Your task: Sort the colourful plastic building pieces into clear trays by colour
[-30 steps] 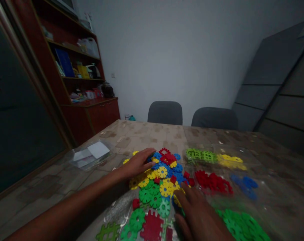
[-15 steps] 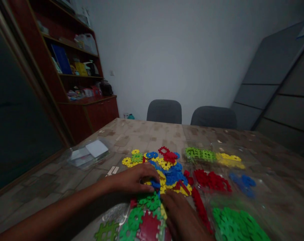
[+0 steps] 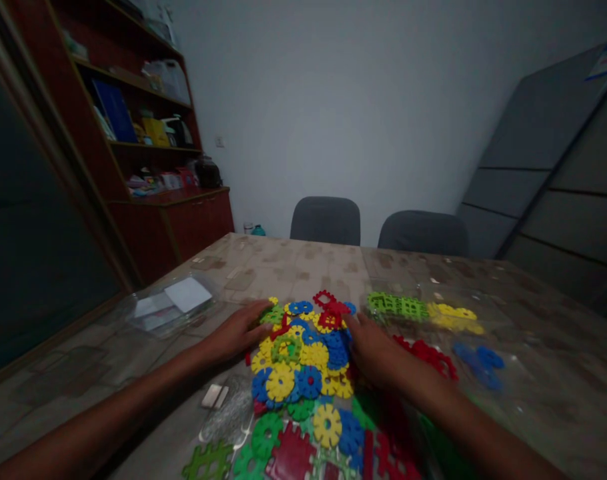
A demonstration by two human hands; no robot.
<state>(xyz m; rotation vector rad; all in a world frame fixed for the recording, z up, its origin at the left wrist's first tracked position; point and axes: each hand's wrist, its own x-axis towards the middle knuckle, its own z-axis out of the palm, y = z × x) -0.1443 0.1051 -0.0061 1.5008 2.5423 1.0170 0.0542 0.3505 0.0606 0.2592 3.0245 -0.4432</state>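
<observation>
A mixed pile of flat plastic building pieces (image 3: 313, 355), mostly yellow and blue notched discs with some green and red ones, spreads over the table's near middle. My left hand (image 3: 243, 330) rests at the pile's left edge, fingers stretched forward and thumb apart, beside a light green lattice piece (image 3: 272, 315). On the pile's right side, my right hand (image 3: 372, 347) reaches forward with its fingertips by a red piece (image 3: 333, 313) and blue discs (image 3: 337, 350). Its lower fingers are partly hidden. Neither hand visibly holds a piece.
To the right, clear trays hold light green lattice pieces (image 3: 398, 305), yellow pieces (image 3: 453, 317), red pieces (image 3: 428, 355) and blue pieces (image 3: 483, 365). A clear container with white paper (image 3: 187, 295) lies at left. Two grey chairs (image 3: 326, 219) stand behind the table (image 3: 328, 263).
My hands have moved apart and forward, from the pile's near middle to its left and right sides. Yellow and blue discs now lie uncovered between them, and more pieces show nearer me.
</observation>
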